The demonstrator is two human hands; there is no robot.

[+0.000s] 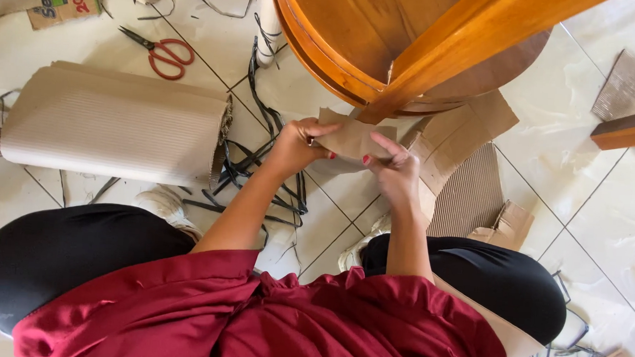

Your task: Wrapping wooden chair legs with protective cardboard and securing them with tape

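Red shirt (266, 321), cardboard piece (352, 138) between both hands' grip

Bright, even daylight; soft glare on the pale floor tiles (605, 215), faint shadows beneath the wooden table (383, 37), sharp focus throughout, slight wide-angle stretching toward the edges

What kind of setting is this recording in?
Probably a home floor used for packing furniture: pale glossy floor tiles, a round varnished wooden table, a roll of brown corrugated cardboard and red-handled scissors.
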